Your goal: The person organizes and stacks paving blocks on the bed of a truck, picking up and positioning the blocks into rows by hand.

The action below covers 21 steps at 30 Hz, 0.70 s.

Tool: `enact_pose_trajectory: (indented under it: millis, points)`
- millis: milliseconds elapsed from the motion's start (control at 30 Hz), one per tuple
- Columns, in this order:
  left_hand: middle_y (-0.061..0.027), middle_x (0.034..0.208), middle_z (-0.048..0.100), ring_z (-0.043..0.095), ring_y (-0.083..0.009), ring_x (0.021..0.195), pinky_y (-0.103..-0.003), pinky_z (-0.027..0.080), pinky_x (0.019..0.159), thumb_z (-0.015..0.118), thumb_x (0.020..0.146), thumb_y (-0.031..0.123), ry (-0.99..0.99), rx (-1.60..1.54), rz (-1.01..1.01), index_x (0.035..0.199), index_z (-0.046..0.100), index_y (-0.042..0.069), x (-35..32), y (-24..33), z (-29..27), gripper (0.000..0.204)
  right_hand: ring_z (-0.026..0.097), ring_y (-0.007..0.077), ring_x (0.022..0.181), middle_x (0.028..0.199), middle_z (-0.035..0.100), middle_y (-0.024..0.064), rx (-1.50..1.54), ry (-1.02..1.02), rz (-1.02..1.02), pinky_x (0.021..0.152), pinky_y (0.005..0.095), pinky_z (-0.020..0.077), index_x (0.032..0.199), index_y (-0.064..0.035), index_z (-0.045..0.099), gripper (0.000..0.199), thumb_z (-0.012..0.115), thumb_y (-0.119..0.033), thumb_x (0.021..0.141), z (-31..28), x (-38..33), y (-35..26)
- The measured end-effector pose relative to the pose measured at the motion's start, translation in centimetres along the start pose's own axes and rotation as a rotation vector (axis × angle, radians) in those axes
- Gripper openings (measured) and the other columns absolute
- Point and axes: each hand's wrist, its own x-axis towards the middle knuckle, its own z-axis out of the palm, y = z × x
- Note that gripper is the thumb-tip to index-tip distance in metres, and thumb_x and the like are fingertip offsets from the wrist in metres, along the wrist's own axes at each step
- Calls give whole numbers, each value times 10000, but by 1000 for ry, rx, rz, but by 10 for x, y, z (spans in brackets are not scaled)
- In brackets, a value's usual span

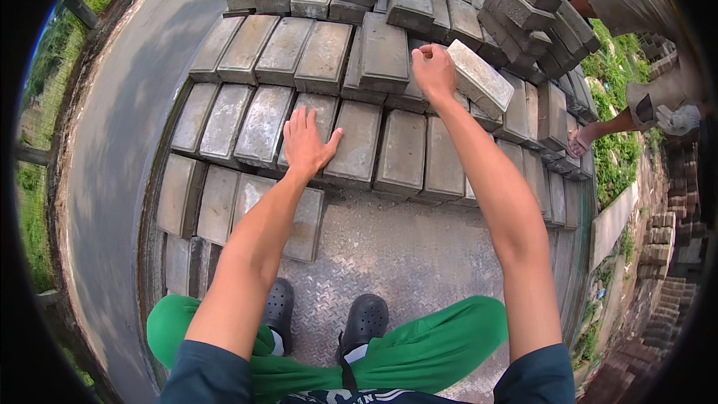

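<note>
My right hand [433,69] is closed around the end of a grey concrete paving block [481,78], which is tilted up above the stacked rows. My left hand [306,142] lies flat with fingers spread on a grey block [357,142] in the middle row. Rows of grey paving blocks [262,123] stand on edge across a metal checker-plate bed [396,254]. I squat on that bed in green trousers and black perforated clogs [364,319].
Another person in gloves [677,118] stands at the right edge beside the stack, a bare foot [577,142] near the blocks. A paved road [120,120] runs along the left. Piles of reddish bricks [658,254] sit at the right, below grass.
</note>
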Motion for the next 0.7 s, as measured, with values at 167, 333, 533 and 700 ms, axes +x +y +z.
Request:
enact_pose_trajectory:
  millis: [167,333,533,700]
  points:
    - [-189,1506,368,278,-328,1430,-478,180,1176,626,837,582,-4,3,9,1363,494,46,4,15,-8,763,552,327,1117,1133,616,126,-136,154,-188,936,465,445,1093,-91,655,348,615,-363,879,39,79,-42]
    - [-163,1493,400,289,-317,1428,-499,174,1174,651,829,558,-39,-30,-6,1330,538,66,12,18,-7,711,533,351,1177,1224,554,212,-259,41,-151,962,463,451,1276,1,516,666,602,-520,871,91,153,-107]
    - [-121,1473,431,300,-307,1424,-527,176,1168,680,815,534,-42,-80,5,1295,575,87,13,9,-12,664,456,370,1291,1444,374,247,-331,-297,375,977,500,441,1513,-42,205,1174,614,-789,704,141,217,-165]
    - [-117,1466,437,303,-307,1420,-547,188,1161,704,803,506,-7,-151,11,1300,570,96,13,7,-8,658,428,366,1290,1451,328,251,-470,-217,585,982,532,408,1563,-116,96,1281,692,-748,622,170,233,-170]
